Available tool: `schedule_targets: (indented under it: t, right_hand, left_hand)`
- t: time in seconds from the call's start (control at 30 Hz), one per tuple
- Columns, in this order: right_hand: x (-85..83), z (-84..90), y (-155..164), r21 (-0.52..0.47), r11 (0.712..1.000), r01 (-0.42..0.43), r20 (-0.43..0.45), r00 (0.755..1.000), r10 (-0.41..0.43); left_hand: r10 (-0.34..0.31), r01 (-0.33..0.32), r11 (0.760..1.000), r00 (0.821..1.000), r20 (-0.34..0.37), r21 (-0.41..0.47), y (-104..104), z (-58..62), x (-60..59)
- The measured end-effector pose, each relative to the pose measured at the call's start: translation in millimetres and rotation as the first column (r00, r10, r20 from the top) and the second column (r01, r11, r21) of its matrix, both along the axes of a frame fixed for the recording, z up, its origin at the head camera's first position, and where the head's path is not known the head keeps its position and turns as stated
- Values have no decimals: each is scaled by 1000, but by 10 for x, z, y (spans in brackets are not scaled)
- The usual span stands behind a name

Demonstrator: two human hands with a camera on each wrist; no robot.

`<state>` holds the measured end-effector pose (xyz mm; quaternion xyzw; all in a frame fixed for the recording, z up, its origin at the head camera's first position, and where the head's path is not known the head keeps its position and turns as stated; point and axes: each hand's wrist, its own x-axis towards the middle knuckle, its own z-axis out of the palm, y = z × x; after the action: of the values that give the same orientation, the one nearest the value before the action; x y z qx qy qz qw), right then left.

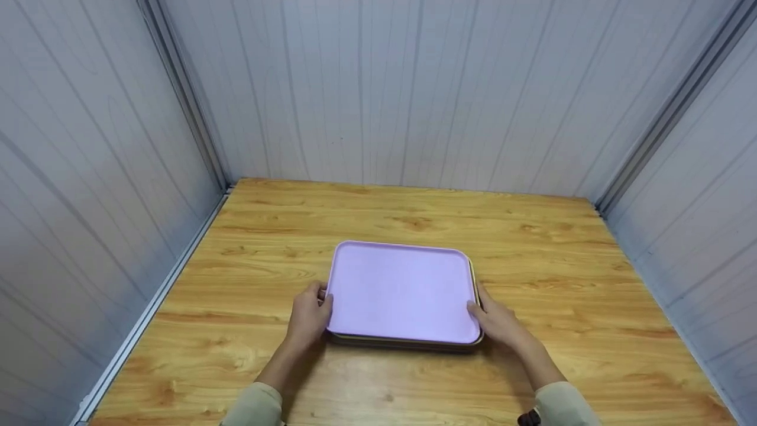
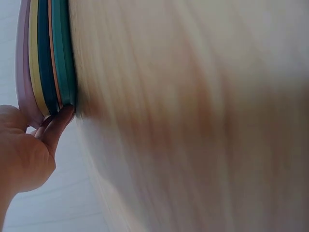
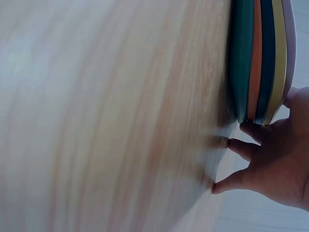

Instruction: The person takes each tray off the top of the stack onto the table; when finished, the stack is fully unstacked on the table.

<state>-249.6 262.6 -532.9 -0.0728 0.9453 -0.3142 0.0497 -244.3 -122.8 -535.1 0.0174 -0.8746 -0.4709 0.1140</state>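
A pale purple tray [image 1: 402, 290] lies on top of a stack of trays. Its right side sits slightly left of the yellow tray [image 3: 278, 63] beneath it. Lower layers show as a dark blue tray [image 2: 45, 58], a thin orange tray [image 3: 255, 63] and green at the bottom. My left hand [image 1: 310, 313] grips the stack's left side, thumb at the purple rim and fingertips low by the green layer. On the right side, my right hand [image 1: 500, 319] holds the stack with its thumb over the purple rim. One finger touches the stack's edge; other fingers spread down to the tabletop.
The stack rests on a wood-grain table [image 1: 236, 284], toward its front middle. White panel walls [image 1: 384, 89] stand along the back and both sides. A dark band [image 1: 529, 418] shows at the right sleeve.
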Motion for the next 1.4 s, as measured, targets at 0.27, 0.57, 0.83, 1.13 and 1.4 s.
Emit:
schedule_targets:
  t: [0.27,0.57,0.83,1.13,1.4]
  right_hand:
    - [17,9,26,-7,1000,-23,-6,1000,23]
    - [-14,18,11,11,1000,-8,-30,1000,8]
    - [7,26,0,-12,1000,-28,-56,998,28]
    - [-17,13,18,-19,1000,-2,-10,1000,2]
    - [-41,4,19,-7,1000,1,-5,1000,-1]
  left_hand:
    - [-15,14,999,1000,13,52,-62,-13,-3]
    - [-54,35,984,993,101,177,-127,-6,-23]
    - [-105,20,919,975,195,394,-203,32,-5]
    - [-148,19,861,966,213,509,-286,49,-4]
    - [-235,33,798,936,261,602,-419,65,-30]
